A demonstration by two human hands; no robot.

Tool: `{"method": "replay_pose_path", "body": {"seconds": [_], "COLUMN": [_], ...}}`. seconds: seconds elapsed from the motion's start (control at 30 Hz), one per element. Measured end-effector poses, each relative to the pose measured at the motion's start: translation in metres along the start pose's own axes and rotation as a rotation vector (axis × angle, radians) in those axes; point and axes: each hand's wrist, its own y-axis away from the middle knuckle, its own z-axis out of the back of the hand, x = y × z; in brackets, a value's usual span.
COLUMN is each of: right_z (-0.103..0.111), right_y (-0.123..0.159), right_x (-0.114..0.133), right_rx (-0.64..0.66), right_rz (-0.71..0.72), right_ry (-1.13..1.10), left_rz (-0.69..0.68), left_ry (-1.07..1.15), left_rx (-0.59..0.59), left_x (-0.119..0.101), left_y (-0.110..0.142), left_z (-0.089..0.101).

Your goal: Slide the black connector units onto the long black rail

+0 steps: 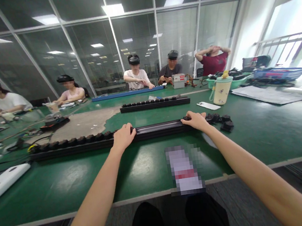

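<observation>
The long black rail (158, 127) is laid crosswise on the green tabletop (144, 170), its bare stretch framed between the left hand (124, 134) and the right hand (196, 121), which are held well apart. The rail is covered leftward of the left hand by a row of black blocks (72, 142); the left fingers are curled over the rail, their exact grip hidden; a small black block (187, 118) is pinched by the right hand at the rail's right end; loose black blocks (227, 123) are scattered just beyond.
</observation>
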Motion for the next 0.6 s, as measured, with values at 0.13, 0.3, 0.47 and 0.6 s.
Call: {"method": "replay_pose_path", "body": {"seconds": [0.13,0.3,0.47,0.6], "right_z": [0.0000,-0.0013,-0.0022,0.0007], "right_y": [0.0003,0.0006,0.0015,0.0036], "right_x": [0.0007,0.0025,0.0046,0.0056], "right_rx": [0.000,-0.002,-0.012,0.005], "right_rz": [-0.023,-0.051,-0.125,-0.135], "right_ry": [0.024,0.064,0.115,0.122], "left_rz": [0.001,0.000,-0.003,0.004], "left_ry": [0.001,-0.001,-0.001,0.003], "left_rx": [0.001,-0.006,0.002,0.004], "left_x": [0.0000,0.0009,0.0004,0.0003], "left_y": [0.0007,0.0001,-0.0007,-0.0008], "left_z": [0.0003,-0.0010,-0.0001,-0.0005]}}
